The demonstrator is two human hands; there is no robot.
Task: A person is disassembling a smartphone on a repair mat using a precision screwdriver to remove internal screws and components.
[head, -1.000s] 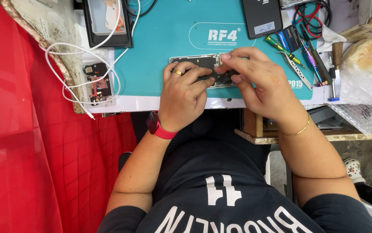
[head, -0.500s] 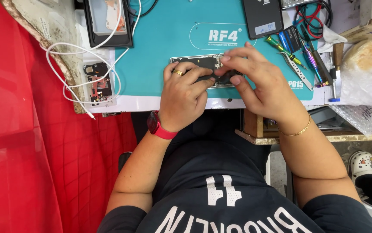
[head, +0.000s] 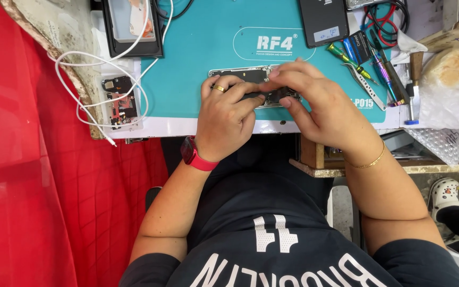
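An opened phone (head: 238,74) with its insides showing lies on the teal work mat (head: 197,53). My left hand (head: 224,114), with a gold ring and a red wrist band, grips the phone's near edge with curled fingers. My right hand (head: 314,106), with a thin gold bracelet, covers the phone's right half, its fingertips pinched on the inner parts. Both hands hide most of the phone. I cannot tell whether a small tool or part sits between the fingers.
A dark phone (head: 323,21) lies at the mat's far edge and a framed device (head: 134,26) at the far left. A white cable (head: 80,101) loops around a small circuit board (head: 119,101). Screwdrivers and tweezers (head: 368,64) lie on the right, beside a plastic bag (head: 453,69). Red cloth (head: 27,186) hangs on the left.
My right hand's fingertips have shifted slightly over the phone. My left hand and the phone have stayed in place.
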